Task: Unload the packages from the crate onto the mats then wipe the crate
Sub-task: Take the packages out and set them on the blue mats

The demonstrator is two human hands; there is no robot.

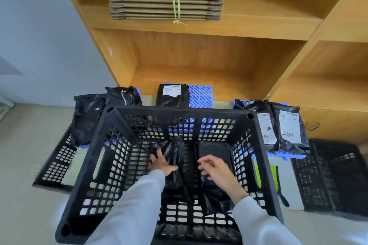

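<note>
Black plastic under both sets of fingers: the left hand (162, 163) lies spread and flat on the left package (175, 165), while the right hand (216, 169) hovers loosely curled over the right package (215, 157), grip unclear. Both sit at the crate (87, 165) bottom, lower centre. Five packages already rest on the blue mats (201, 95) mid-frame; two remain, wiping not yet begun

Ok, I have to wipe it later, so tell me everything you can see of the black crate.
The black crate looks like hard plastic, with lattice walls and floor, a solid rim and slot handles in its side walls. It sits upright on the floor before the wooden shelves. Two black packages lie inside; both hands reach in, the left hand resting on one.
</note>
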